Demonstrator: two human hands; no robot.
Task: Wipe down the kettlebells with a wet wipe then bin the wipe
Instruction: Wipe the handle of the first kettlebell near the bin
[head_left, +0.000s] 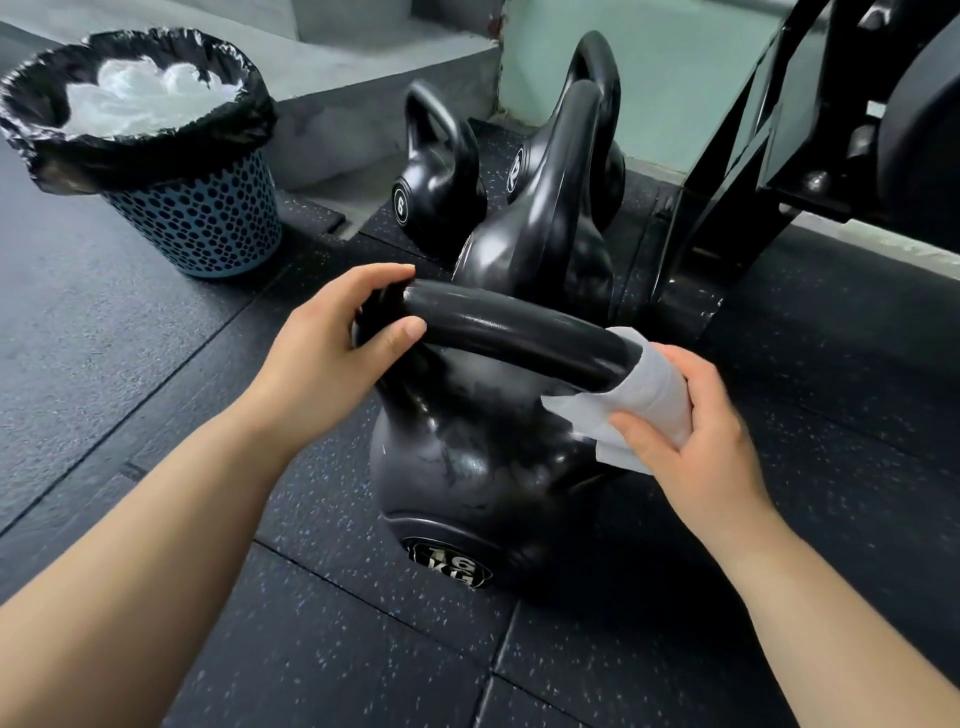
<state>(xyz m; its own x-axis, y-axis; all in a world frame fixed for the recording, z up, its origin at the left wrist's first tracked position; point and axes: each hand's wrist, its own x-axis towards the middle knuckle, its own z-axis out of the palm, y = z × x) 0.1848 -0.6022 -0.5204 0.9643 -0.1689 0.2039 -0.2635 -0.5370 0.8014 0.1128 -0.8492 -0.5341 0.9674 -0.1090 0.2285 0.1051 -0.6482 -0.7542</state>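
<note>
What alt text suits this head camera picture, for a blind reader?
A person's right hand wraps a white wipe round the handle of a black 16 kg kettlebell; the left hand grips the handle's other end. More kettlebells and a lined bin stand behind.

Left hand (332, 348) grips kettlebell (467, 457) handle; right hand (696, 441) wraps wipe (649, 395) round it.

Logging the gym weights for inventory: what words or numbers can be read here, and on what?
"16 KG": badge on the nearest kettlebell.
One digit, "8" or "6", too blurred to settle: badge on the small kettlebell.
Badge on the rear kettlebell: too oblique to read.
Middle kettlebell: no marking in view.
</note>
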